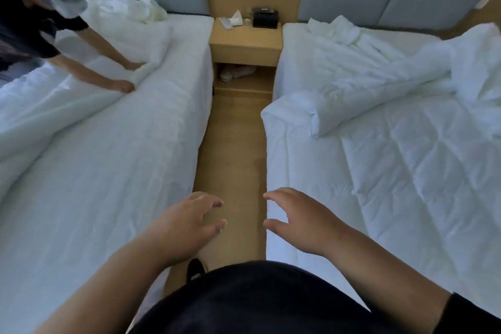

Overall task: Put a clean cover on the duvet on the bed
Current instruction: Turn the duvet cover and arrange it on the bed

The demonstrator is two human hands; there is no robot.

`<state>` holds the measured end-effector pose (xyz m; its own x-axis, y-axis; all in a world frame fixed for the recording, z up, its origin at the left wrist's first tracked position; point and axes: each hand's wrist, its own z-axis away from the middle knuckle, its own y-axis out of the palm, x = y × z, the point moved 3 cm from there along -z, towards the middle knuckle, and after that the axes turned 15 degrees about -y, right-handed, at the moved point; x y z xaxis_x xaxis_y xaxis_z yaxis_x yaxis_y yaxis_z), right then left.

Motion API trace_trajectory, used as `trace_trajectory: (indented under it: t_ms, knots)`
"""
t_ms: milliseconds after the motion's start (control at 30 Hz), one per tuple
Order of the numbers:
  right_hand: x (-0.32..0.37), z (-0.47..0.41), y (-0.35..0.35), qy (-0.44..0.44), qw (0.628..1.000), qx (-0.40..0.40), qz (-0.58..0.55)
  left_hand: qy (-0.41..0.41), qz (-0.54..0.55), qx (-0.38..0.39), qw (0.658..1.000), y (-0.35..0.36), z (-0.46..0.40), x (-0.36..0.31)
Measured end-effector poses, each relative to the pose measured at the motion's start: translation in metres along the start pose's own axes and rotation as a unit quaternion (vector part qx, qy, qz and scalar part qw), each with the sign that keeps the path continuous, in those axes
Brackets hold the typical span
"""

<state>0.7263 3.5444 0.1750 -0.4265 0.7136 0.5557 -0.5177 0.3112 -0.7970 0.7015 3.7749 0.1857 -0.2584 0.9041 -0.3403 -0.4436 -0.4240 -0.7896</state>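
Two white beds flank a wooden aisle [230, 149]. On the right bed [284, 171] the quilted duvet [406, 157] lies bare and rumpled. Another person [32, 22] leans over the left bed [108, 157], hands pressing the linen. Up close, the left hand [187, 222] and right hand [301, 222] hover over the aisle, fingers spread loose, holding nothing.

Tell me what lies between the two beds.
In the head view, a strip of bare wooden floor runs between the left bed and the right bed, with a wooden nightstand at its far end.
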Motion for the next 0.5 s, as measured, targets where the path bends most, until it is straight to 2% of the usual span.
trace_trajectory:
  t_ms: [233,500]
  knots:
    - [-0.017,-0.071,-0.04,0.129,0.986,-0.081,-0.065,0.123,-0.092,0.057,0.987,-0.086,-0.129,-0.038]
    - [-0.091,-0.1,-0.078,0.244,0.952,-0.145,-0.114,0.239,-0.161,0.128,0.949,-0.091,-0.252,-0.125]
